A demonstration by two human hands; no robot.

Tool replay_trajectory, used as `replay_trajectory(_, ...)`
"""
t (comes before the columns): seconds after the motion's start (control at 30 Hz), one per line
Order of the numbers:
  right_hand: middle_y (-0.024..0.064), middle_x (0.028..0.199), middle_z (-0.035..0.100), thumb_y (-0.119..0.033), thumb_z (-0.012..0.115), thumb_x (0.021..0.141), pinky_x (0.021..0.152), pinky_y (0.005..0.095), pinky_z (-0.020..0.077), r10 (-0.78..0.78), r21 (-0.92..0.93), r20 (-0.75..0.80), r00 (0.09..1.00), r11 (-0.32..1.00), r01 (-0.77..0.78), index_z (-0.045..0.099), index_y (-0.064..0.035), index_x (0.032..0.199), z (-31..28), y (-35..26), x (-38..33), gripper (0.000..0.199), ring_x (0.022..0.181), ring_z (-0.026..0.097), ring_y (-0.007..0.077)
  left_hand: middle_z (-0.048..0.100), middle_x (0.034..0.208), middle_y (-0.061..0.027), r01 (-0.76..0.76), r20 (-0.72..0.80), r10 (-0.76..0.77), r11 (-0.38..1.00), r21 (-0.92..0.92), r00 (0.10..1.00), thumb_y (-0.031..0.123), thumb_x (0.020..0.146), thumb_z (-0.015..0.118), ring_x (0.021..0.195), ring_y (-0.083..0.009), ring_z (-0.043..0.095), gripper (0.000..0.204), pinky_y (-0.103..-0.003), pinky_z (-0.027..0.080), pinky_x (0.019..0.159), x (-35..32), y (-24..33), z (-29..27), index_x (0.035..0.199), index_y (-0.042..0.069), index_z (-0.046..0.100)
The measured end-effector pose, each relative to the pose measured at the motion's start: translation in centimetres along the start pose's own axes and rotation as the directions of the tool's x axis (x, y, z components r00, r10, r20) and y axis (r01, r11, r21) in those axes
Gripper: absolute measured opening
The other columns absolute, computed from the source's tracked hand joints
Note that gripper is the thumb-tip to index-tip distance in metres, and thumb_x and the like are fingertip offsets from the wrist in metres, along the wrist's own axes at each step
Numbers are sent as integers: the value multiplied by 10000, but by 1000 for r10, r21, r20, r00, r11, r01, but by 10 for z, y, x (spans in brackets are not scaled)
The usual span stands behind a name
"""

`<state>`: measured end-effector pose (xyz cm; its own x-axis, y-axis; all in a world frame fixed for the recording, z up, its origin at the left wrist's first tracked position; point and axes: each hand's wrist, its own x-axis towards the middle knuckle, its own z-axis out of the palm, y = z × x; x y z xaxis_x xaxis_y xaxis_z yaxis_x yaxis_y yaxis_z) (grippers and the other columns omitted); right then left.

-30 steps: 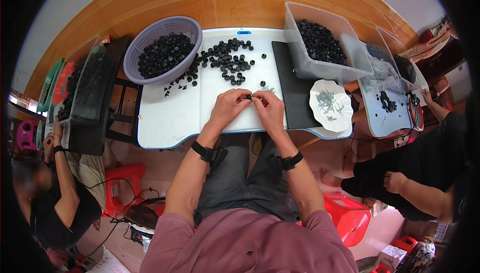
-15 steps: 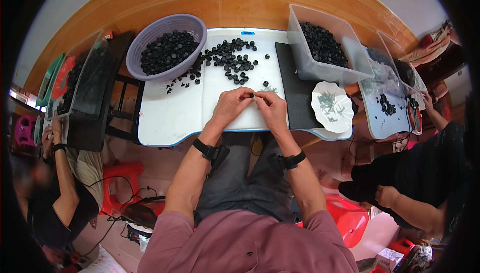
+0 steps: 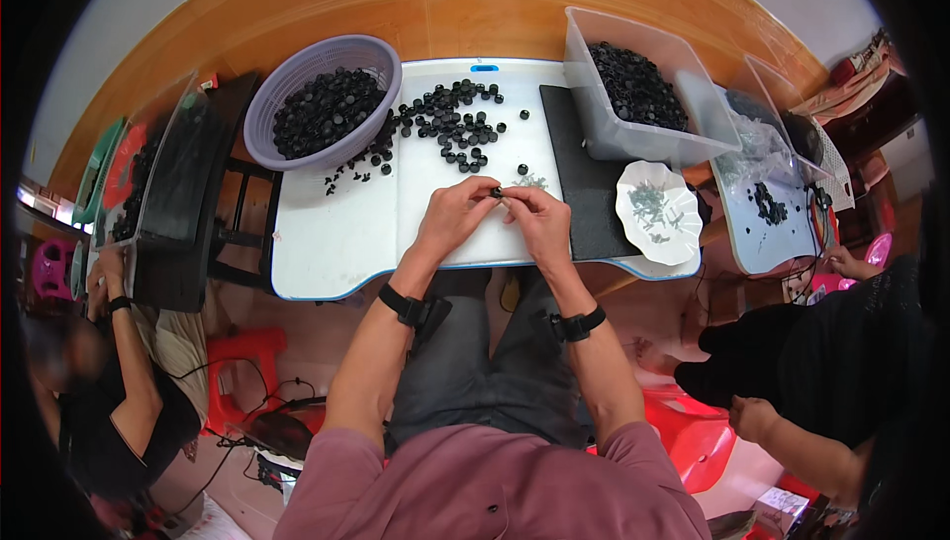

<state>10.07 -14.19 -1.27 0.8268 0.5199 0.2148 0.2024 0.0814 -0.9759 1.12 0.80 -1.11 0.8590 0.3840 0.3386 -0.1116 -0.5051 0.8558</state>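
Observation:
Over the front of the white table (image 3: 327, 243), my left hand (image 3: 458, 211) and my right hand (image 3: 537, 220) meet, fingertips pinched together. Between them they grip a small black round part (image 3: 497, 192), shaped like a cap; its details are too small to make out. Just beyond my fingers lies one loose black cap (image 3: 522, 170), and a little pile of small clear pieces (image 3: 530, 182) is near my right fingertips. Farther back spreads a group of black caps (image 3: 460, 119). Tiny black bits (image 3: 346, 176) lie scattered to the left of it.
A purple basket (image 3: 259, 129) of black parts stands at back left, a clear plastic bin (image 3: 643, 144) of them at back right. On the black mat's (image 3: 584, 213) right sits a white scalloped plate (image 3: 633, 179) with small clear pieces. Other people work at both sides.
My hands stay together on the small black part, with only slight finger movement. The view has shifted a little. At right, the other person's arm has drawn back from the neighbouring table.

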Motion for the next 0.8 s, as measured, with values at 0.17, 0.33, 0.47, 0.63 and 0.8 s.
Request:
replay_trajectory(0.17,73,853,753,9,698,920,612,236,530,-28,-30,15,999,999,29,763,33,1013,-2,-3,0,116,677,684,88,768,981,-137,-22,-21,22,1000,17,1000,93,872,773,902,-252,762,280,-350,604,794,1,2,0,1140,37,715)
replay_trajectory(0.33,57,826,741,2,696,915,607,233,526,-41,39,-165,985,998,48,756,22,1001,-3,1,-1,106,668,678,80,708,908,-69,-162,-128,217,925,344,968,116,824,801,893,-254,670,246,-384,524,827,7,4,-2,1054,67,732)
replay_trajectory(0.47,44,791,731,-4,705,909,596,233,522,-45,1,-191,981,999,46,753,19,983,-3,5,1,91,647,667,72,620,912,-52,-168,-17,201,857,487,979,184,815,802,909,-263,586,218,-403,446,836,3,2,1,999,87,738)
replay_trajectory(0.63,33,771,720,-3,707,904,571,227,502,-56,-2,-199,978,998,57,758,2,975,1,2,0,87,623,649,65,674,961,-85,-125,-129,187,915,383,974,138,813,800,922,-270,643,236,-385,509,827,-7,-2,-4,1027,59,740)
replay_trajectory(0.8,25,749,708,-6,709,895,557,229,482,-66,12,-219,974,997,71,762,-7,967,-2,10,2,89,601,632,62,695,963,-129,96,-317,-1,954,283,949,16,874,713,792,-235,685,239,-343,558,738,6,-9,-31,1112,10,727)
